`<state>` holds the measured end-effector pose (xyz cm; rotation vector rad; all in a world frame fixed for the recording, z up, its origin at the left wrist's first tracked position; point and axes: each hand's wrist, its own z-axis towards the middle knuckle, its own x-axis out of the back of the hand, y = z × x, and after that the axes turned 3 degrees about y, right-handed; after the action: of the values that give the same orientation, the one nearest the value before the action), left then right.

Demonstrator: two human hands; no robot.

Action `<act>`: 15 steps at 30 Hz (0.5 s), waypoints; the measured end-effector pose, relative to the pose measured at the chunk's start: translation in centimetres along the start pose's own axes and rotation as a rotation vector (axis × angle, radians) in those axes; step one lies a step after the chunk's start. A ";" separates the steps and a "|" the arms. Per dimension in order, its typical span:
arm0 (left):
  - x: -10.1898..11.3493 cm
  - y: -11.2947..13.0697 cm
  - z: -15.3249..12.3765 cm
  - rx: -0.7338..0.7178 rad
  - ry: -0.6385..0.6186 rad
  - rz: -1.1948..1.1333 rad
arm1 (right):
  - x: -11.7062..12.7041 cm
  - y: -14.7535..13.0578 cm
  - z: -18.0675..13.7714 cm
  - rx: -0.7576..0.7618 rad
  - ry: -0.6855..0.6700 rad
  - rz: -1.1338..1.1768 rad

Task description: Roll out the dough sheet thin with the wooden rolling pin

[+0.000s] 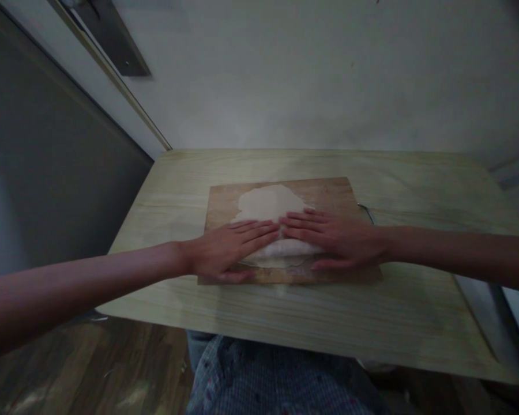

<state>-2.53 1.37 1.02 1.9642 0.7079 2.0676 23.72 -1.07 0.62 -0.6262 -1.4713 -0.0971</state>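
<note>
Both palms down, we bear on a thick roll of dough (285, 248) that lies across a wooden board (328, 187), set near the middle of a pale worktop (415, 184). Our left hand (225, 249) comes in from about nine o'clock and our right hand (341, 236) from three, the fingertips nearly meeting over the dough; blur keeps us from telling whether they touch. On both hands the fingers lie straight and flat, released and grasping nothing, with the thumbs spread toward six o'clock. A broad, thin sheet of the dough spreads out at eleven to twelve o'clock of the roll, its edge uneven, and a thin margin shows at six. Whether a pin is hidden inside the roll, we cannot tell. A bent metal handle (367, 213) juts from the board between two and three o'clock, just beyond our right hand.

By our reading, the step in hand is rolling and pressing the dough under flat palms. The next move, we judge, calls for even weight from both hands and a straight push toward twelve o'clock, with the palms kept level; heavier pressure on one side could skew the roll or thin the sheet unevenly.
</note>
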 end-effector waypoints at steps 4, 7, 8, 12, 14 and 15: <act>-0.3 0.1 -0.1 -0.004 -0.026 0.040 | -0.2 -0.5 -0.1 -0.012 -0.004 -0.040; -0.5 0.3 -0.2 0.001 -0.036 0.057 | -0.4 -0.9 -0.2 -0.012 -0.009 -0.073; -0.5 0.4 -0.2 0.002 -0.036 0.057 | -0.4 -1.0 -0.2 -0.010 -0.007 -0.079; -0.6 0.8 -0.3 -0.013 -0.038 0.050 | -0.5 -1.3 -0.3 0.000 -0.004 -0.088; -0.6 0.9 -0.3 -0.024 -0.041 0.055 | -0.5 -1.4 -0.3 0.004 -0.008 -0.081; -0.6 0.9 -0.3 -0.026 -0.043 0.060 | -0.5 -1.5 -0.3 0.006 -0.008 -0.076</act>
<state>-2.65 0.22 0.93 2.0331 0.6185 2.0506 23.31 -2.60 0.66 -0.5665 -1.5024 -0.1491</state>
